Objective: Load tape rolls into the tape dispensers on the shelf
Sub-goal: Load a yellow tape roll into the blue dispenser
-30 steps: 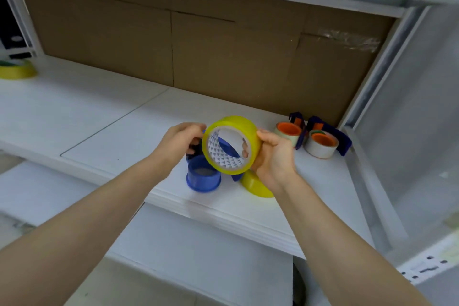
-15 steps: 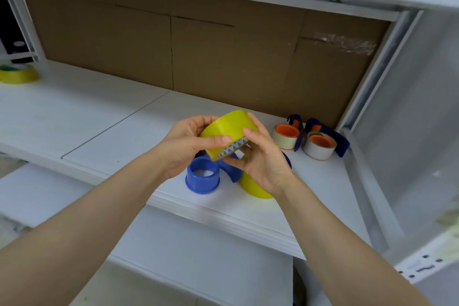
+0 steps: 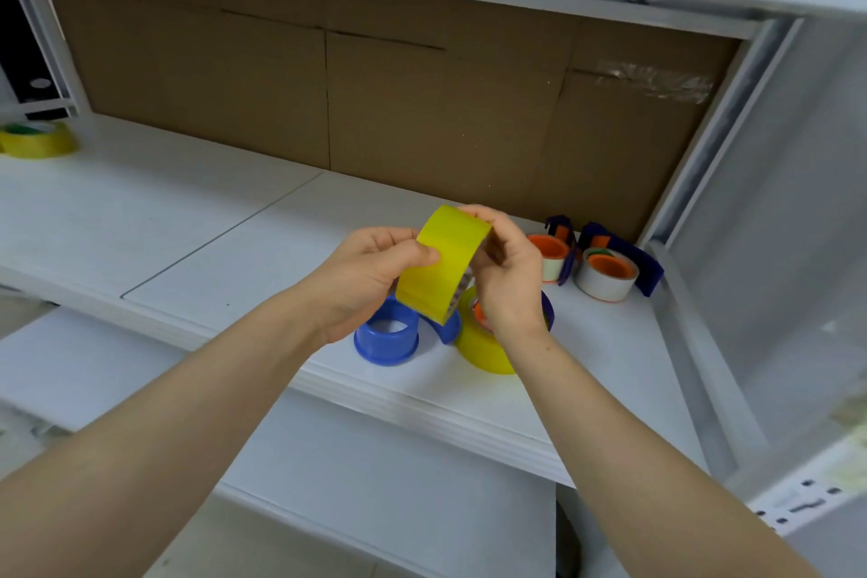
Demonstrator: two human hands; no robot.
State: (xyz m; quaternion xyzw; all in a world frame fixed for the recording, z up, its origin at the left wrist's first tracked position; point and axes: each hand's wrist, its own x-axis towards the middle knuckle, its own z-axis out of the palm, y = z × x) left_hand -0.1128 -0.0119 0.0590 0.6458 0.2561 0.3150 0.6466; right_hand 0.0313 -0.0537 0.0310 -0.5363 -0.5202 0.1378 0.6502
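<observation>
**Roll held up over the blue dispenser, both hands on it**

I hold the yellow tape roll [image 3: 443,263] in the air just above the front edge of the shelf [image 3: 197,221], its broad outer face turned toward me. My left hand [image 3: 370,277] pinches it, thumb flat on the yellow face, other fingers behind. My right hand [image 3: 504,270] curls over the top and far rim, fingers closed on the roll. Two hands because I judge I am feeling round the surface for the loose end, though I cannot see one.

Directly below stands the blue dispenser [image 3: 387,336], its open hub facing up, ready to take a roll. Keeping the roll right over it shortens the drop.

Just to the right, partly under my wrist, a second yellow roll [image 3: 483,350] sits on an orange hub. Farther right, by the back corner, two loaded dispensers [image 3: 605,275] with white tape are parked out of the way. Far left lies a spare yellow roll [image 3: 40,141].
</observation>
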